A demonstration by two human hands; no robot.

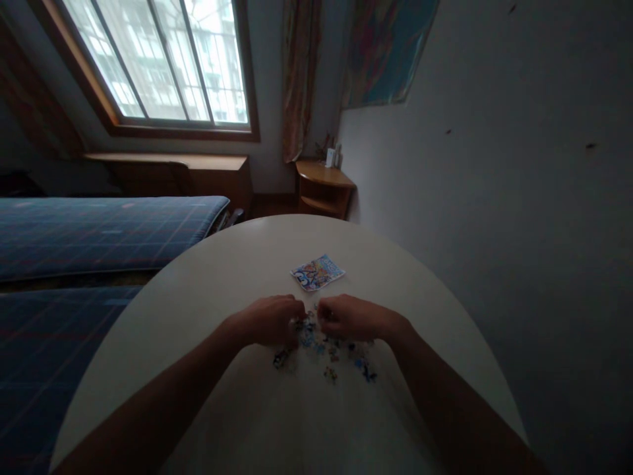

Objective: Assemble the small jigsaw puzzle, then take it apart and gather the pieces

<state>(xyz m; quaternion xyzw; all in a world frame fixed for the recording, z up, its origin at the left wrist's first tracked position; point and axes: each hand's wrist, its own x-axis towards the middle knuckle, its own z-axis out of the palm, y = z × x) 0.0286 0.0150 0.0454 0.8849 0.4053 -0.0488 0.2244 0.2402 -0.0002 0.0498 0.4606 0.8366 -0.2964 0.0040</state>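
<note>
Both my hands rest on a round white table (208, 297), knuckles up, fingertips almost meeting. My left hand (274, 320) and my right hand (349, 318) are curled, fingers pinched together over a loose heap of small colourful jigsaw pieces (326, 349). What each pinch holds is too small and dark to name. Several pieces lie scattered toward me from the hands. A colourful printed card or picture sheet (317, 272) lies flat on the table just beyond the hands, not touched.
A grey wall (494, 165) stands close on the right. Left of the table is a bed with a blue checked cover (99, 231). Beyond are a wooden corner shelf (324, 188), a window (163, 59) and a curtain (299, 72).
</note>
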